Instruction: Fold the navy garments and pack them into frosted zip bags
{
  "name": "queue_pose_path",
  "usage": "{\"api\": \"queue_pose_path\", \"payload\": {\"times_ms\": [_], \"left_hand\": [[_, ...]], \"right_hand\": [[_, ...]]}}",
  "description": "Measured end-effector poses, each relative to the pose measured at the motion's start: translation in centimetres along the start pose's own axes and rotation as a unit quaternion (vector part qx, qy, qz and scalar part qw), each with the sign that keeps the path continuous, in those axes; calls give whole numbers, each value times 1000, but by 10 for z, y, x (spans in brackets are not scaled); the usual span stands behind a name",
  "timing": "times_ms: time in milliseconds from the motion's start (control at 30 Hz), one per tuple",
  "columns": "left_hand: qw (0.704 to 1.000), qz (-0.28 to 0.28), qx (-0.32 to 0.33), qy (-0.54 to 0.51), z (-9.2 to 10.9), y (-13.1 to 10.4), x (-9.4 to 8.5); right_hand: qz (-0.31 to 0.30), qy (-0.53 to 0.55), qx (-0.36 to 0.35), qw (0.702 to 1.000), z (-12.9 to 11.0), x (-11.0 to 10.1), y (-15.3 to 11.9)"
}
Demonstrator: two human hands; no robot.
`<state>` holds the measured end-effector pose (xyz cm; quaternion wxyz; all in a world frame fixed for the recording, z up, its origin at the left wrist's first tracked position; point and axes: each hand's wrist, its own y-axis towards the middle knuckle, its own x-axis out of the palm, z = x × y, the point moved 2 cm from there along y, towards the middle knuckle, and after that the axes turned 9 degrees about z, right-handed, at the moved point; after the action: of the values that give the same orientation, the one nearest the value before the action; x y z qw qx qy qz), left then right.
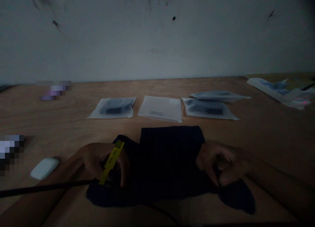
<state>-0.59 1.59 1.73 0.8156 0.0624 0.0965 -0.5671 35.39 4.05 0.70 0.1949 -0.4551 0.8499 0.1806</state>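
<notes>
A dark navy cloth point(169, 161), which looks like a garment, lies spread on the wooden table in front of me. At its left side, my left hand point(108, 161) has curled fingers on the fabric. A yellow tag point(112, 162) with a printed code crosses in front of that hand, beside a black cable. My right hand point(219, 163) is closed at the cloth's right side, thumb and fingers pinching the fabric. One dark flap sticks out below the right hand, another below the left.
Behind the cloth lie a left pouch point(112, 108), a pale middle pouch point(160, 108) and two overlapping right pouches point(209, 109). A white case point(44, 168) sits by my left forearm. Plastic packaging point(278, 90) is at the back right, before the wall point(152, 39).
</notes>
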Motion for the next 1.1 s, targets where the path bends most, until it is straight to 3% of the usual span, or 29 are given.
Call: {"api": "queue_pose_path", "payload": {"times_ms": [133,233,333,433,567,700,800,933,1100], "left_hand": [[980,187,-45,43,-11,-15,-22],[946,316,-56,43,-19,-18,-33],[915,386,-102,61,-23,-16,-37],[886,413,-146,155,-23,-12,-39],[812,433,-145,363,-22,-13,-40],[759,421,-141,476,-33,-16,-41],[731,429,-156,507,-41,-19,-43],[710,440,-189,516,-45,-21,-44],[668,476,-182,542,-42,-20,-43]], "right_hand": [[64,221,25,973,8,-12,9],[174,246,99,948,15,-16,9],[282,264,162,908,20,-16,9],[344,247,165,891,24,-15,14],[425,181,202,863,37,-17,18],[445,123,207,863,51,-18,16],[443,6,188,876,55,-21,14],[444,-138,165,870,55,-25,15],[444,-183,153,864,58,-26,14]]}}
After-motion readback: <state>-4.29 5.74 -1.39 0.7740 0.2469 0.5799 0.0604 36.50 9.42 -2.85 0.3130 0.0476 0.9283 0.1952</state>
